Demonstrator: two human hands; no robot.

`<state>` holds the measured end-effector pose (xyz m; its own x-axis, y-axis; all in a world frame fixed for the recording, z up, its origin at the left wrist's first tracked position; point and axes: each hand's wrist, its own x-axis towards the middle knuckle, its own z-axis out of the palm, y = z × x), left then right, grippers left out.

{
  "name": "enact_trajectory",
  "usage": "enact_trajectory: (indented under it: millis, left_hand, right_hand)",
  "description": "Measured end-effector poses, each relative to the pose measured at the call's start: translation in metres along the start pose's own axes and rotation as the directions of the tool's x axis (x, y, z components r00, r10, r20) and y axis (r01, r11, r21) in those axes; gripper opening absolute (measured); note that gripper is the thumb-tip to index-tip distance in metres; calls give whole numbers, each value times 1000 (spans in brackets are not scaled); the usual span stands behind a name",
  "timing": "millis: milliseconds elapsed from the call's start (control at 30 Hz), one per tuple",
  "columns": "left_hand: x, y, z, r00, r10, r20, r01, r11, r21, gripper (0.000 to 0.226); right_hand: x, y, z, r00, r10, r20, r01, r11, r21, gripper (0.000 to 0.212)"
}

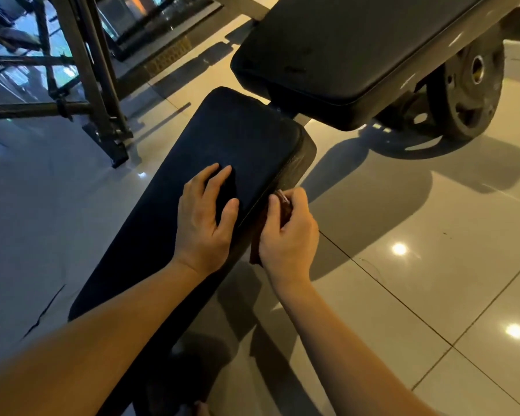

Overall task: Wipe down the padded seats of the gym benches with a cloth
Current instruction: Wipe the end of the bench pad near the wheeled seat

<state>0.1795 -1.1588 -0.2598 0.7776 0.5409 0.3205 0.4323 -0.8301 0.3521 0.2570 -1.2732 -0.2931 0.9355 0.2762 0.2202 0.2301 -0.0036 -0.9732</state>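
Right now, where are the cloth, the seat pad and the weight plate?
seat pad (237,139): head view, bare top surface.
cloth (285,210): head view, bunched upper fold.
weight plate (463,94): head view, face beside hub.

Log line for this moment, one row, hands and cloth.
left hand: flat on seat pad | right hand: grips cloth at pad's right side edge | backrest pad: untouched

Glossy tiled floor (433,265), reflected lights.
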Motion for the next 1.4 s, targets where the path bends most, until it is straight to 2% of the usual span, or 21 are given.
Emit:
enact_trajectory:
  millis: [133,200,300,367,500,600,733,900,1067,1167,1233,1267,1333,1400]
  left_hand:
    - [0,-3,1,1000,9,-14,-9,1000,-3,57]
    - [1,-3,2,1000,19,-19,-19,1000,-3,57]
    - [1,-4,1,1000,19,-24,-20,1000,-15,56]
    - [1,-3,1,999,19,-27,-19,1000,-20,56]
    - [1,-1,0,999,13,-32,-14,1000,-15,57]
    - [1,-2,0,1000,20,-24,-19,1000,9,57]
    - [1,-4,2,999,19,-28,-18,1000,24,56]
    - [3,-8,2,1000,5,-20,-5,1000,-4,56]
    - [3,-12,-4,998,-20,66,28,990,-136,55]
    - [6,-16,-15,986,-59,156,96,966,-238,56]
    - [10,-18,-22,975,-65,213,123,956,-268,55]
    - [12,-20,-26,969,-58,238,122,957,-263,54]
    - [16,-23,-32,961,-44,275,110,968,-228,57]
    - [18,-24,-35,955,-31,293,92,977,-195,59]
  right_hand:
    - [-20,-3,-1,997,56,57,-57,998,27,9]
    - [1,0,-9,995,94,-38,-91,992,84,9]
    - [52,1,-26,970,109,-219,-86,990,113,22]
    - [79,-2,-34,960,64,-274,-50,997,60,29]
    - [103,-3,-48,954,-76,-290,64,997,-53,30]
    - [111,-5,-56,944,-82,-318,63,996,-69,28]
    - [86,-23,-35,973,-88,-213,78,995,-55,23]
    - [41,-31,-22,973,-53,-227,50,999,-22,19]
    - [-31,-38,-2,994,-61,-92,62,998,7,18]
    - [-61,-32,-2,998,-20,63,19,1000,21,18]
    - [-75,-30,-4,976,77,205,-78,997,-3,16]
    - [-76,-29,-7,963,149,223,-149,989,-14,15]
    - [-60,-30,-20,956,259,138,-265,964,26,12]
    - [-22,-37,-40,955,297,-20,-295,952,78,13]
